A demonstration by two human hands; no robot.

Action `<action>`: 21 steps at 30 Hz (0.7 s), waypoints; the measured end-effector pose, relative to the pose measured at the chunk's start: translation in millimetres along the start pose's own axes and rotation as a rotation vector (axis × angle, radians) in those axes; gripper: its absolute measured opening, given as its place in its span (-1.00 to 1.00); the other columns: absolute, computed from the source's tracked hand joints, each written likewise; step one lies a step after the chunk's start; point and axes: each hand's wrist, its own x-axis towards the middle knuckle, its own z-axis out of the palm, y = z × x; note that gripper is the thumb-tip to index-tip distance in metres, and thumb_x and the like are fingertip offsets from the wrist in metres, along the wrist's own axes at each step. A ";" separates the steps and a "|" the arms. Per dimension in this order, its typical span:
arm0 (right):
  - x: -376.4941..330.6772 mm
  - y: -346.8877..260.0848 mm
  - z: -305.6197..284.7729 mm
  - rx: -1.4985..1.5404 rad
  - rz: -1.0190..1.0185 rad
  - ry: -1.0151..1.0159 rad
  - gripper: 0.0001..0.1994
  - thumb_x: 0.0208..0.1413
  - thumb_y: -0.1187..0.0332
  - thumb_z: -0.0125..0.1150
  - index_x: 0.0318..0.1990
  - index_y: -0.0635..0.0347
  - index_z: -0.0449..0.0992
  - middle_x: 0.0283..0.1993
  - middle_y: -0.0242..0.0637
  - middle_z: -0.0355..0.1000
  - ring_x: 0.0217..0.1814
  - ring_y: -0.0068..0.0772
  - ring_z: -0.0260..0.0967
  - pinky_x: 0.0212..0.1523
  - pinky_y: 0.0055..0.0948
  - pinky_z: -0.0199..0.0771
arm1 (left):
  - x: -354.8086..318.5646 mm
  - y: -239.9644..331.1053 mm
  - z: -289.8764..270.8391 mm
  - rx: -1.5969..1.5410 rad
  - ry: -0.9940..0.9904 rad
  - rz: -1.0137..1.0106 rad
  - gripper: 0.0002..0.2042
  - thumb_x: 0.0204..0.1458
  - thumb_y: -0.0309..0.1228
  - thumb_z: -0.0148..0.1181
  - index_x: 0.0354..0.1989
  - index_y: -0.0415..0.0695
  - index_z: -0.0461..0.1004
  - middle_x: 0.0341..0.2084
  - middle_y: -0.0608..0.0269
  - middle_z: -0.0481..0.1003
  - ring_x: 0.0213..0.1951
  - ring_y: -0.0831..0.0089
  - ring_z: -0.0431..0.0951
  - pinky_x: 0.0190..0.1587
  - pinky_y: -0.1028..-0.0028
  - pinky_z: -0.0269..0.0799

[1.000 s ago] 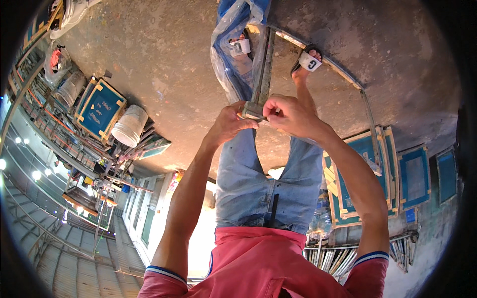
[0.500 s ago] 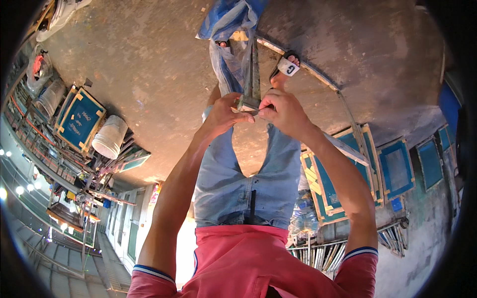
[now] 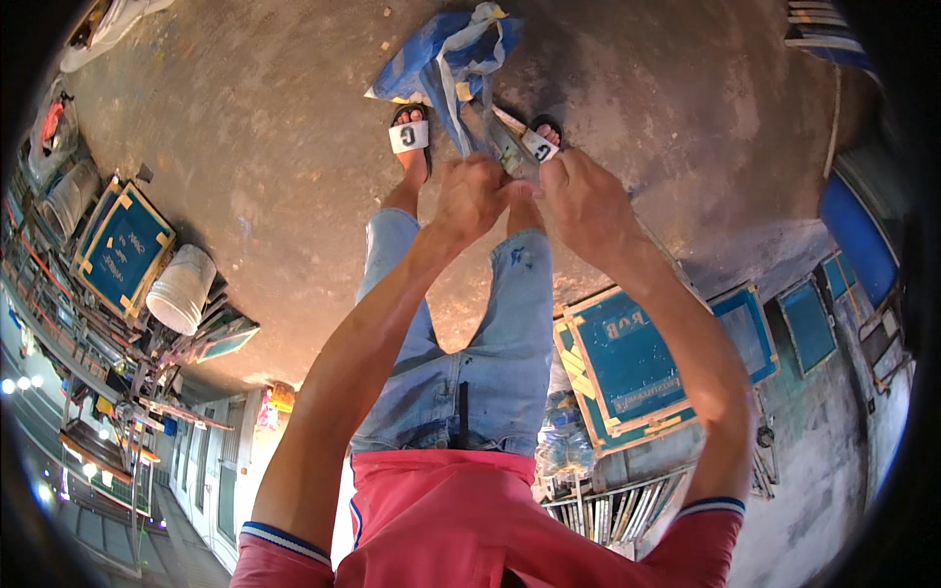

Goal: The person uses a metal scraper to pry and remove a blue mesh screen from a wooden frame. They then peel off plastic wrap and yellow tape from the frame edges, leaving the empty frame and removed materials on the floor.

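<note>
My left hand (image 3: 472, 199) is closed, knuckles up, at the near corner of a narrow-barred frame (image 3: 512, 122). Close beside it, my right hand (image 3: 588, 208) is closed at the same corner, its fingertips mostly hidden. The frame tilts away between my lower legs; another of its bars shows behind my right forearm. A crumpled blue and whitish plastic sheet (image 3: 417, 67) lies on the floor beyond my hands, and a translucent strip of it runs back to my left hand. Whether that strip is in my fingers, I cannot make out.
Teal screen frames (image 3: 627, 363) lean along the right, with a stack of narrow frames (image 3: 618, 510) below them. On the left stand a white bucket (image 3: 182, 289) and another teal screen (image 3: 127, 250). My sandalled feet (image 3: 410, 135) are on the stained concrete floor (image 3: 284, 167).
Both hands have turned knuckles up and moved slightly away from me. The frame has tipped with them, and the blue plastic has sunk into a heap. My left foot now shows fully.
</note>
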 end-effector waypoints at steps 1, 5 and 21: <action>6.0 -2.9 -10.5 0.079 0.031 -0.026 -0.80 0.03 0.50 0.15 -0.19 0.32 0.34 -0.29 -0.05 0.39 -0.26 -0.11 0.45 -0.24 -0.21 0.49 | 1.7 -2.5 1.5 -0.042 -0.054 -0.091 -0.40 -0.15 0.09 0.35 -0.70 -0.35 0.46 -0.63 -0.09 0.48 -0.46 -0.03 0.53 -0.42 0.13 0.34; 5.1 -10.4 -22.5 0.540 0.212 0.209 -0.71 0.06 0.51 0.14 -0.02 0.27 0.39 -0.20 -0.01 0.47 -0.30 -0.07 0.50 -0.28 -0.21 0.49 | 8.5 6.9 -9.0 -0.137 -0.111 -0.235 -0.31 -0.22 0.19 0.35 -0.68 -0.40 0.44 -0.68 -0.18 0.41 -0.53 -0.04 0.48 -0.46 0.15 0.30; -35.9 29.9 44.2 0.930 0.536 -0.021 -0.78 -0.01 0.39 0.25 -0.21 0.29 0.62 -0.38 -0.19 0.54 -0.34 -0.35 0.49 -0.26 -0.39 0.44 | -11.4 -5.6 -14.6 -0.397 -0.316 -0.367 -0.43 -0.14 0.08 0.42 -0.46 -0.32 0.51 -0.61 0.29 0.39 -0.50 0.55 0.31 -0.50 0.46 0.23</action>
